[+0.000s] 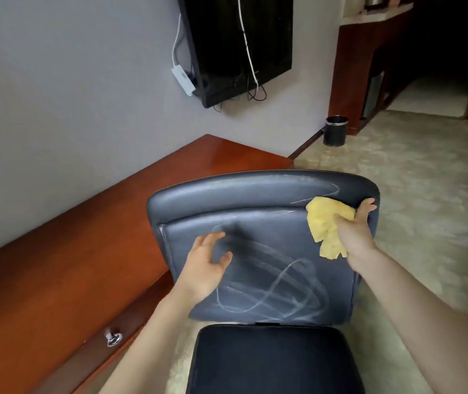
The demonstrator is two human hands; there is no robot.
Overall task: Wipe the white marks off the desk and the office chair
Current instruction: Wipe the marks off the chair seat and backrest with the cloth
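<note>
A dark office chair [258, 231] stands in front of me, its backrest facing me and its seat [272, 362] below. White scribbled marks [281, 291] loop across the lower backrest, and thinner lines [323, 194] run near its top right corner. My right hand [355, 226] grips a crumpled yellow cloth [326, 226] and presses it against the upper right of the backrest. My left hand [207, 265] hovers with relaxed fingers at the left part of the backrest, holding nothing. The reddish wooden desk [90, 240] runs along the wall on the left.
A black wall-mounted screen [238, 44] with cables and a white adapter [183, 81] hangs above the desk. A dark round bin [335, 130] stands on the carpet by the wall. A wooden cabinet [369, 66] is at the back right. A metal drawer knob [113, 338] sticks out at the desk front.
</note>
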